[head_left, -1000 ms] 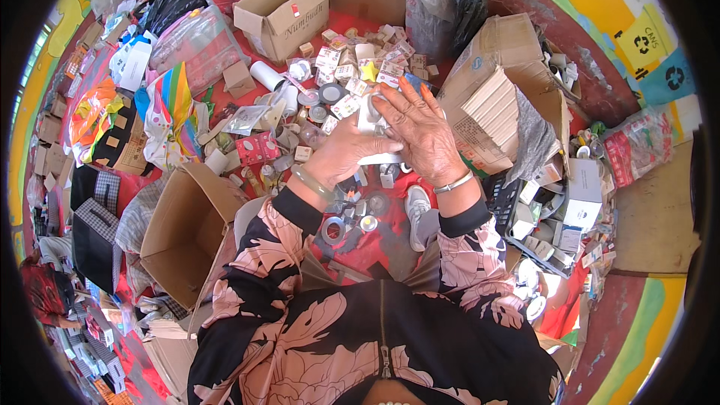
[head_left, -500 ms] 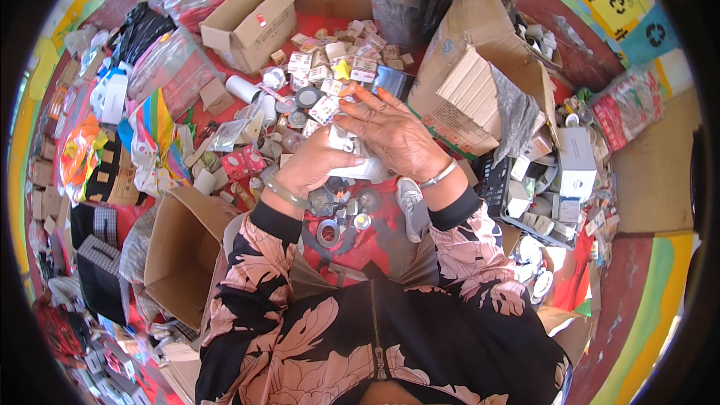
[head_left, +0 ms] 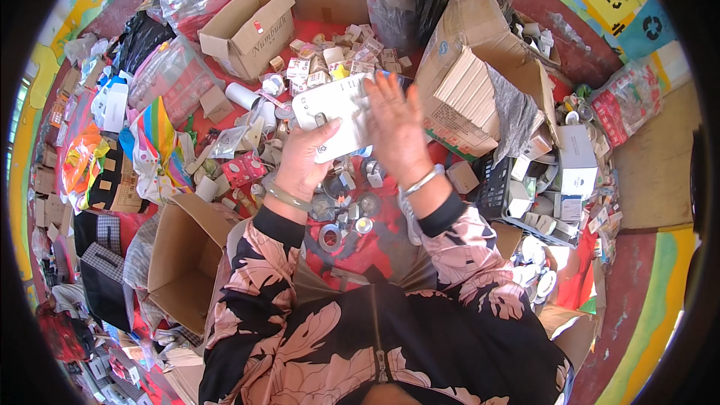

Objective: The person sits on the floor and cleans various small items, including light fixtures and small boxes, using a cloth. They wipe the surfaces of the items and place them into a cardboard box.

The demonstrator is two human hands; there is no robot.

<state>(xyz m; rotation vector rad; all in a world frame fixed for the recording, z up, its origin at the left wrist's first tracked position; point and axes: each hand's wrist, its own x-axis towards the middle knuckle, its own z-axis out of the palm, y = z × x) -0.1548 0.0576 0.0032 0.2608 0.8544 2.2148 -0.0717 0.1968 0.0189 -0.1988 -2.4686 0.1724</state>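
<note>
My left hand (head_left: 302, 159) grips a flat white panel (head_left: 343, 121) by its near left corner, the thumb lying on the face. The panel has rounded corners, small dark marks or slots along its edges and a small dark piece near the thumb. My right hand (head_left: 401, 129) is at the panel's right edge, fingers stretched upward and a little blurred; whether it touches the panel I cannot tell. Below the hands, round metal and glass-like parts (head_left: 330, 236) lie on the red floor cover. Beyond the panel is a heap of small printed boxes (head_left: 319, 64).
An opened carton (head_left: 251, 34) stands at the far left, and a large torn carton (head_left: 469, 82) at the right. A black crate (head_left: 495, 187) of mixed parts is beside my right arm. Another open carton (head_left: 180, 266) lies by my left arm. Bags and boxes crowd the left side.
The white thing has been tilted so its broad flat face shows. My right hand has come off its top and moved right and nearer, fingers now stretched out. My left hand keeps its grip.
</note>
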